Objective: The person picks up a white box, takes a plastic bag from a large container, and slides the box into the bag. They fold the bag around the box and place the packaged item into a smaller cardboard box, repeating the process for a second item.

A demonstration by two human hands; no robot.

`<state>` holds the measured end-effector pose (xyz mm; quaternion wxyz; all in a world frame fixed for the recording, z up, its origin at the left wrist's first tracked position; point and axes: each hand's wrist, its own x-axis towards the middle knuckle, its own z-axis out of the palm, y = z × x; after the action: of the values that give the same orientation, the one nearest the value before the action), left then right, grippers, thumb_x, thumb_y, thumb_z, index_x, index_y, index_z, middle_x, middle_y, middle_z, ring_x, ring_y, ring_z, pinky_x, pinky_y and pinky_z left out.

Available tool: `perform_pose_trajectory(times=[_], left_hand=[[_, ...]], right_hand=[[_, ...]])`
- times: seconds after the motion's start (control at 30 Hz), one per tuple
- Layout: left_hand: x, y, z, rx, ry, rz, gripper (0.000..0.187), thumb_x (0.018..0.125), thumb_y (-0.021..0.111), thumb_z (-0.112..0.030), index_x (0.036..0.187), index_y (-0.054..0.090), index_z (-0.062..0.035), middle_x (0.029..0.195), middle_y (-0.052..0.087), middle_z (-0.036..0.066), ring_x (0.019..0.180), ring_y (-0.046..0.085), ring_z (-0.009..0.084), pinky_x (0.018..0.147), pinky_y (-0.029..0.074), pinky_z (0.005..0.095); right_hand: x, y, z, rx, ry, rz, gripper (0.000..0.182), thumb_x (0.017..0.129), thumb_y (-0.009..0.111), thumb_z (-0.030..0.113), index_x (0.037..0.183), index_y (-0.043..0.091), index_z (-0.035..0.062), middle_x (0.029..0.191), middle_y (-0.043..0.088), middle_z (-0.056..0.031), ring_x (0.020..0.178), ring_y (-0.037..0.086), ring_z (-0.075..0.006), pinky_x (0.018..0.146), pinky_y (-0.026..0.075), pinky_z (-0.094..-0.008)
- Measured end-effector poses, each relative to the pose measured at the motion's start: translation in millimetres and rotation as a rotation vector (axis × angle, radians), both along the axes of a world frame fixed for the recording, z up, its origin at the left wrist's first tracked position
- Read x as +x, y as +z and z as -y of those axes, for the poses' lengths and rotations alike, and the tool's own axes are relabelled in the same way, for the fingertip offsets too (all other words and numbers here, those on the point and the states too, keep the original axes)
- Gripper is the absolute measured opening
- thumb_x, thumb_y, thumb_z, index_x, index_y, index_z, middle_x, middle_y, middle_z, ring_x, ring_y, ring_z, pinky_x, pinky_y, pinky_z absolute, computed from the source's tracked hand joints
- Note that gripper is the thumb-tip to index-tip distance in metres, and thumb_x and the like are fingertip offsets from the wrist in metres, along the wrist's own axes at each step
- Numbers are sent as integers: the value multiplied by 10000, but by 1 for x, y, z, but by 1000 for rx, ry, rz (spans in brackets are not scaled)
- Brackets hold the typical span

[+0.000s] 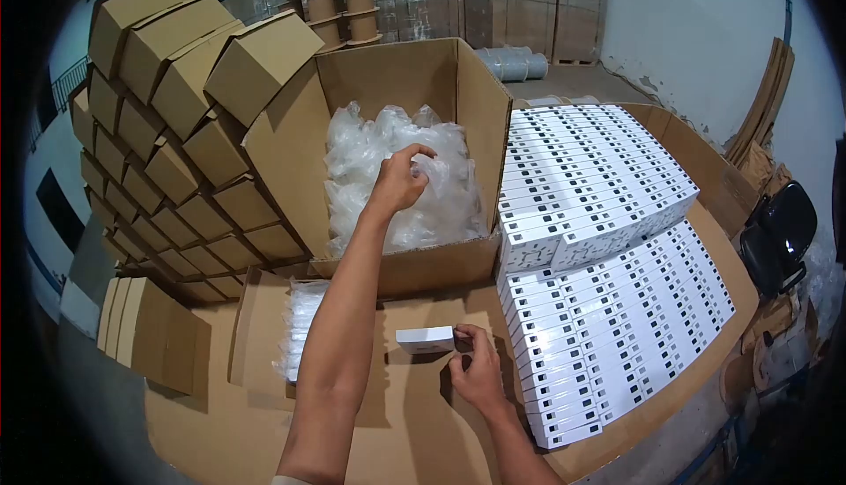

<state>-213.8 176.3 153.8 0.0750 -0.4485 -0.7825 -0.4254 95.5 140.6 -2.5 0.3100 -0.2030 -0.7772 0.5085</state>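
Observation:
My left hand (405,181) reaches over a large open carton (282,155) heaped with clear plastic bags (366,155). Its fingers curl around thin film at the top of the heap, and the fingertips are partly lost against the plastic. Below the carton, my right hand (480,370) grips the right end of a small white box (425,339) just over the cardboard-covered table (423,432). To the left of my forearm, a shallow carton (256,322) contains a row of plastic-wrapped white items (304,318), partly covered by my arm.
Stacked white boxes (617,309) with dark square marks fill the right side in two tiers. Brown cartons (194,168) rise at the left, with several flat ones (159,335) below. A black chair (775,238) stands at the far right. Wrapped pallets (520,9) line the back.

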Motion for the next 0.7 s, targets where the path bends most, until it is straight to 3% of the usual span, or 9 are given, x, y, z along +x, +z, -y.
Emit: perform_pose_trajectory(times=[0.1, 0.27, 0.4, 0.5, 0.7], left_hand=[[6, 25, 4, -92, 66, 219, 328, 850, 601, -44, 1154, 700, -116, 947, 721, 225, 924, 710, 337, 848, 541, 433], [-6, 24, -1, -129, 89, 203, 266, 873, 643, -115, 1113, 606, -7, 1004, 688, 242, 966, 680, 380, 882, 515, 459], [-6, 15, 3, -116, -16, 11, 385, 867, 764, -231, 1088, 567, 15, 1096, 674, 229, 1003, 665, 396, 922, 506, 458], [-11, 10, 4, 42, -121, -191, 474, 838, 827, -303, 1114, 585, -4, 1137, 675, 199, 997, 667, 355, 912, 519, 431], [-18, 23, 8, 36, -46, 72, 552, 836, 826, -276, 1254, 601, 7, 1066, 703, 156, 932, 678, 246, 844, 538, 370]], right_hand=[[-1, 0, -1, 19, -2, -7, 453, 837, 598, -64, 1281, 514, -35, 1185, 636, -244, 1124, 661, -365, 927, 554, -410], [-2, -4, -1, 22, -2, -6, 454, 830, 607, -62, 1275, 523, -28, 1190, 641, -232, 1131, 659, -355, 964, 536, -419], [0, -3, 0, -14, -13, 7, 462, 824, 618, -43, 1277, 536, -15, 1210, 660, -208, 1162, 659, -334, 1016, 513, -413], [0, -6, 0, 9, -18, 16, 459, 824, 618, -42, 1275, 537, -13, 1201, 664, -205, 1161, 659, -335, 1019, 510, -413], [-1, -3, -1, 46, -2, -38, 435, 824, 600, -61, 1250, 517, -42, 1145, 628, -247, 1087, 655, -387, 951, 527, -442]])
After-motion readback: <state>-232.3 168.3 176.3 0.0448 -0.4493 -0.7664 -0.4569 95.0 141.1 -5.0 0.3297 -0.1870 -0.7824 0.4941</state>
